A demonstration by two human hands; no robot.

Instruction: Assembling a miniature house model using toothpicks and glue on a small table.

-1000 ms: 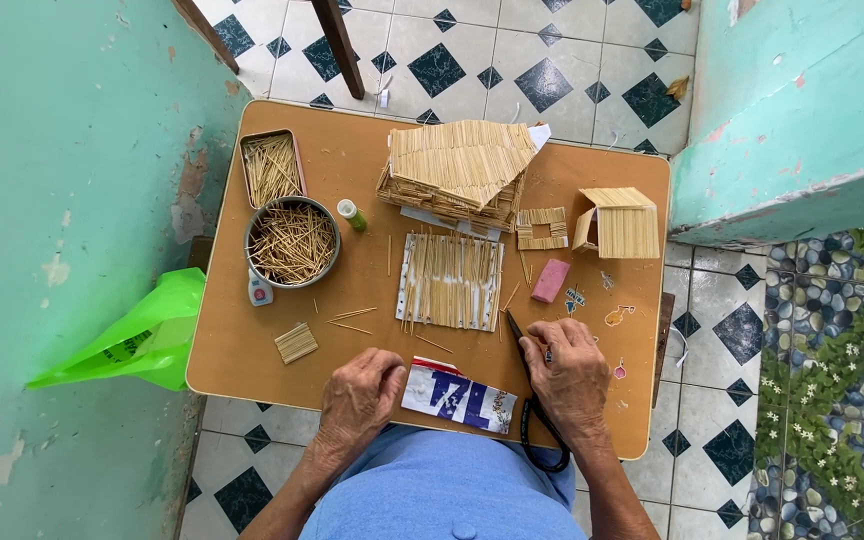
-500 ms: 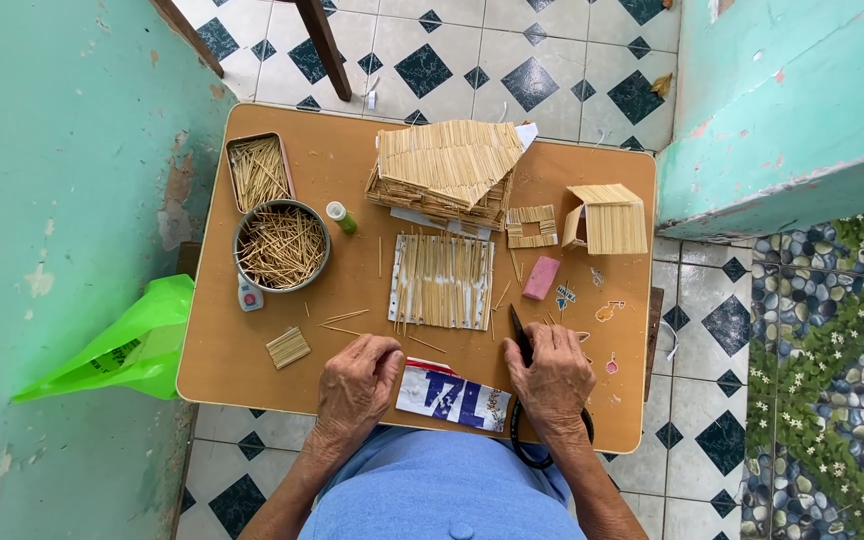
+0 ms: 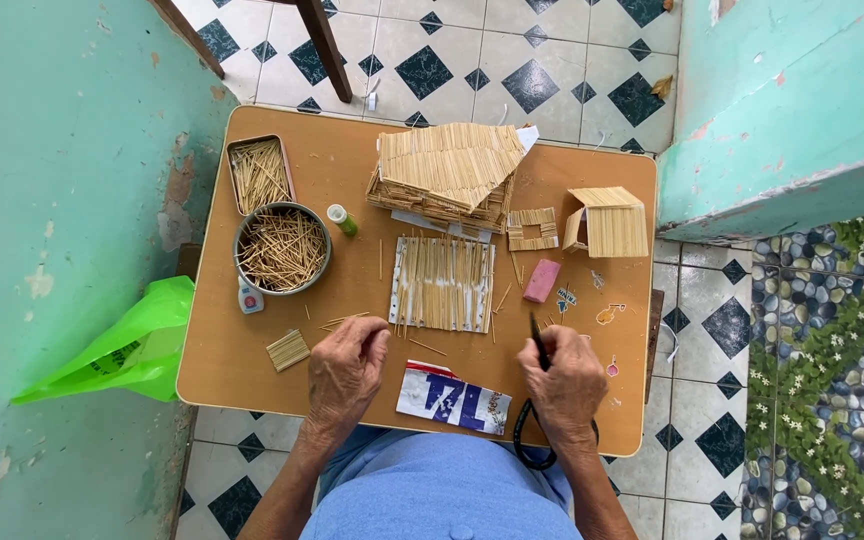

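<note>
My left hand (image 3: 347, 370) rests on the brown table (image 3: 217, 350) with its fingers curled; whether it pinches a thin stick I cannot tell. My right hand (image 3: 567, 385) grips black scissors (image 3: 537, 345), blades pointing away from me, handles hanging past the table's near edge. Between my hands lies a small printed paper packet (image 3: 452, 398). Just beyond them lies a flat panel of sticks on white card (image 3: 442, 283). A large stick-built house roof (image 3: 447, 170) stands farther back.
A round tin (image 3: 282, 250) and a rectangular tin (image 3: 259, 172) of sticks sit at the left, with a green-capped glue bottle (image 3: 342, 219) and a small stick bundle (image 3: 287, 350). At the right: small stick hut (image 3: 609, 222), stick frame (image 3: 532, 229), pink eraser (image 3: 541, 281). Green bag (image 3: 117, 350) by the wall.
My hands stay near the table's front edge; the right hand has shifted slightly, keeping the scissors upright. The view has drifted a little. The table's objects have not moved.
</note>
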